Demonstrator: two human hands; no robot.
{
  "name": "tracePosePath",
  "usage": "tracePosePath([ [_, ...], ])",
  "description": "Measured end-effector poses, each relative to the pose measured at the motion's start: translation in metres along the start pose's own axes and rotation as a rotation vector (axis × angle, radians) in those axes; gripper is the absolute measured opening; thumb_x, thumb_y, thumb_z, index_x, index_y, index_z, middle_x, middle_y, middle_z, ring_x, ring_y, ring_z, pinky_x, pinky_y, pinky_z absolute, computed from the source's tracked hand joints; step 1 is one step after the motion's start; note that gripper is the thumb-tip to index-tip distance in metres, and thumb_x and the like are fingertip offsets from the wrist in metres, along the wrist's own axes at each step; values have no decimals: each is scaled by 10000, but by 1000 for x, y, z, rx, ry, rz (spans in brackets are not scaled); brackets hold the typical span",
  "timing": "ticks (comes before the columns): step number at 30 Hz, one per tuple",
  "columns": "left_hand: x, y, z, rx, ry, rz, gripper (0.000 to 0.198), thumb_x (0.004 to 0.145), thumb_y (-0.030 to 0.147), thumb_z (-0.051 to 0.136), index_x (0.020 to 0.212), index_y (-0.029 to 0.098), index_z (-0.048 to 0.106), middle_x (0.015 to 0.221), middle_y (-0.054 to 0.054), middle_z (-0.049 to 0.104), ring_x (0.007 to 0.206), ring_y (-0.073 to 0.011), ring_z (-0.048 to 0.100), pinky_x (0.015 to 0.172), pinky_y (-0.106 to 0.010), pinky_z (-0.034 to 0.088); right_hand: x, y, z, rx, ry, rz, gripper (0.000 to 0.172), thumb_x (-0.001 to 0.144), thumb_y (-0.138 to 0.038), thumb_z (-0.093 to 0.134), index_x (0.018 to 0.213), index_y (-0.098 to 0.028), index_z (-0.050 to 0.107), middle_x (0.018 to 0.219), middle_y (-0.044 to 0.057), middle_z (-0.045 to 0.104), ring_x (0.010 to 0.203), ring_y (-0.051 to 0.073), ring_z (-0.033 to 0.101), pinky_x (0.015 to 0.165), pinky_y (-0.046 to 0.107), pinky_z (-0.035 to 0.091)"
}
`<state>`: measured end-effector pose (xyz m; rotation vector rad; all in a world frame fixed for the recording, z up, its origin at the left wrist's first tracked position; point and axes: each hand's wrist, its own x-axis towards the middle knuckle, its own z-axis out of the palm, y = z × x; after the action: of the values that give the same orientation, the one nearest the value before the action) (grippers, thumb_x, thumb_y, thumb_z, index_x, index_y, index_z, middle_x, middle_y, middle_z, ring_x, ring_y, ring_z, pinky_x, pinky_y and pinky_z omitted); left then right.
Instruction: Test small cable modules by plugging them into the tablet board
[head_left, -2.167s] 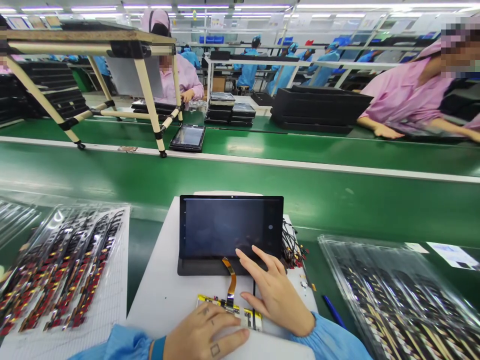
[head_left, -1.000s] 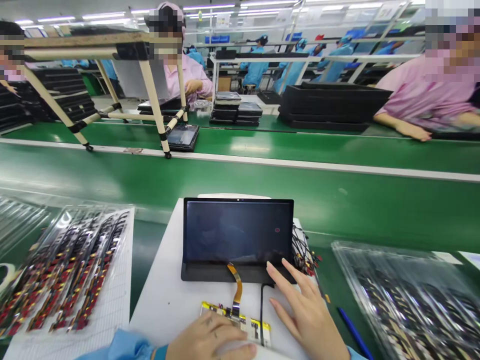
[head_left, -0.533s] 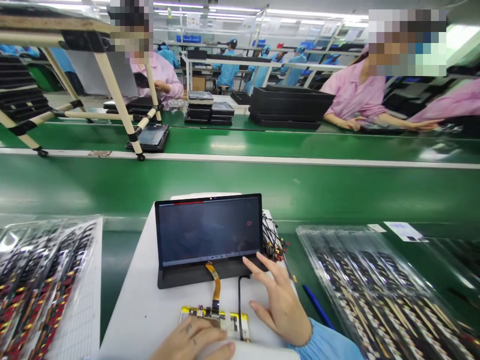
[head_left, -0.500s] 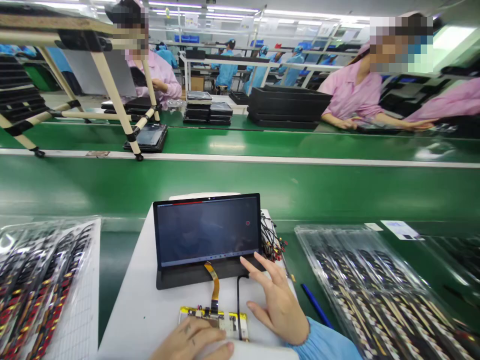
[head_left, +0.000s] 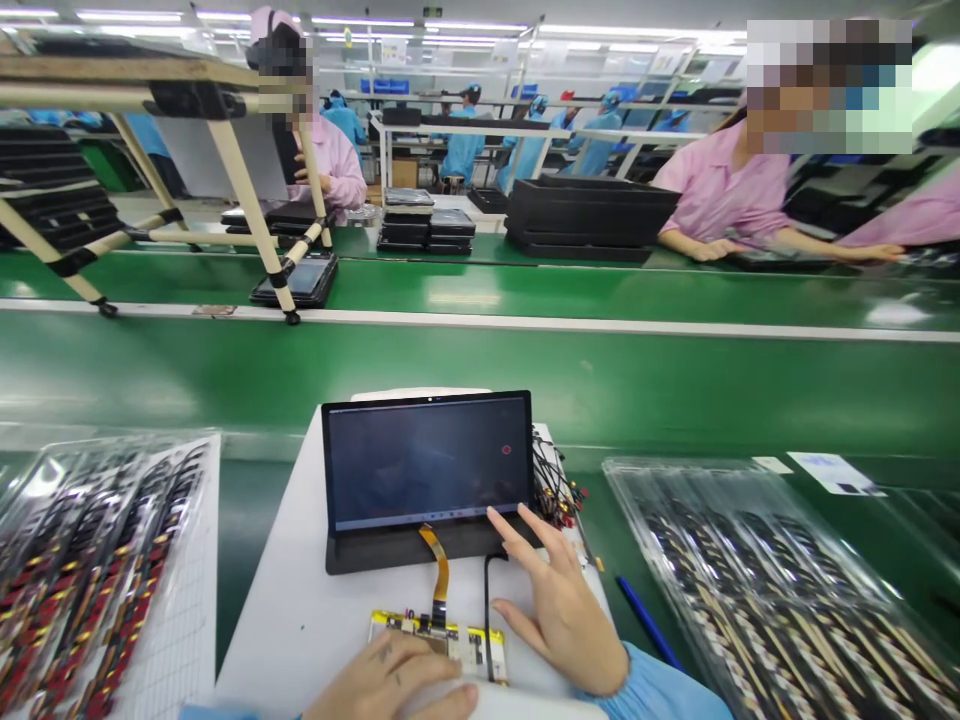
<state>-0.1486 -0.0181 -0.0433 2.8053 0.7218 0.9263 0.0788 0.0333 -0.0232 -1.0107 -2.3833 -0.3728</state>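
On a white board [head_left: 262,640] at the near side of the green conveyor [head_left: 480,380], a cased tablet [head_left: 427,465] sits at the far end. The right hand's [head_left: 562,620] fingers [head_left: 517,540] spread wide at its lower right corner. The left hand [head_left: 386,675] lies curled beside a circuit board [head_left: 469,645], and I can't tell if it grips anything. A worker in a pink smock [head_left: 724,185] sits across the belt.

Overhead strip lights [head_left: 420,24] flooding line; glare streaking across plastic tray [head_left: 757,590], green belt [head_left: 480,375]; tablet screen [head_left: 427,465] reflecting dimly; wide lens bending edges.

Dark tablet display [head_left: 426,462] tilted on black stand [head_left: 382,556] (small red dot on-screen), amber ribbon cable [head_left: 438,572] running down to flat yellow-edged circuit board [head_left: 437,635].
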Motion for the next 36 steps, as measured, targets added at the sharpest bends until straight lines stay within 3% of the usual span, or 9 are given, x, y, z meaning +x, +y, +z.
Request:
tracePosePath([
  [9, 6, 2, -6, -63, -8, -34, 290, 961, 227, 299, 1165, 132, 482, 945, -80, 661, 856, -144, 607, 797, -259, 461, -2, 9, -3, 292, 167, 84, 191, 905, -116, 376, 992, -176, 535, 888, 39, 645, 874, 171, 587, 720, 289, 495],
  [13, 4, 0, -5, -80, -63, -37, 459, 918, 473, 346, 1223, 142, 433, 1016, -109, 641, 909, -185, 596, 812, -311, 468, 3, 5, -29, 518, -12, 110, 213, 901, -164, 393, 990, -199, 584, 888, 38, 651, 833, 178, 608, 719, 287, 519],
  [17, 4, 1, -8, -48, -100, -10, 492, 894, 493, 395, 1224, 130, 423, 1013, -119, 635, 927, -200, 592, 799, -324, 474, -2, -11, -55, 581, -301, 38, 326, 895, -329, 458, 1182, -200, 539, 1047, 58, 623, 958, 210, 580, 814, 310, 507],
  [20, 6, 4, -13, -48, -107, -9, 484, 906, 486, 366, 1226, 127, 417, 997, -110, 630, 912, -193, 590, 790, -316, 474, -13, -25, -60, 445, -325, -102, 425, 878, -381, 516, 1259, -198, 477, 1115, 40, 599, 960, 195, 577, 809, 276, 500],
  [23, 8, 12, -16, -30, -92, -68, 515, 877, 526, 404, 1221, 143, 422, 1067, -133, 593, 977, -209, 567, 839, -337, 462, -27, -31, -58, 280, -222, -150, 394, 936, -353, 414, 1286, -173, 437, 1080, 27, 616, 884, 161, 598, 742, 242, 494],
  [26, 13, 24, -14, 6, -35, -229, 439, 839, 474, 509, 1123, 140, 483, 1067, -152, 574, 966, -240, 565, 811, -369, 477, -47, -28, -57, 117, -117, -9, 429, 962, -315, 325, 1363, -161, 322, 1044, 39, 625, 866, 165, 601, 711, 259, 483],
  [29, 20, 37, -5, 28, -56, -391, 66, 811, 226, 511, 837, 173, 541, 760, -39, 599, 690, -178, 581, 619, -291, 484, -74, -26, -50, -94, -52, 199, 468, 949, -336, 329, 1378, -151, 297, 1039, 85, 614, 851, 225, 598, 669, 340, 476],
  [31, 26, 44, 5, 115, -82, -443, 99, 775, 141, 486, 692, 191, 502, 619, 3, 553, 564, -162, 544, 523, -274, 444, -90, -32, -42, -192, -67, 317, 458, 934, -369, 350, 1344, -166, 365, 1124, 121, 570, 920, 299, 576, 676, 419, 469],
  [36, 35, 54, 26, 316, -93, -521, 130, 741, 107, 476, 647, 195, 459, 592, -9, 561, 580, -200, 574, 574, -319, 453, -100, -68, -21, 145, -86, 405, 381, 913, -268, 432, 1279, -165, 430, 1207, 129, 510, 1063, 290, 523, 808, 423, 511],
])
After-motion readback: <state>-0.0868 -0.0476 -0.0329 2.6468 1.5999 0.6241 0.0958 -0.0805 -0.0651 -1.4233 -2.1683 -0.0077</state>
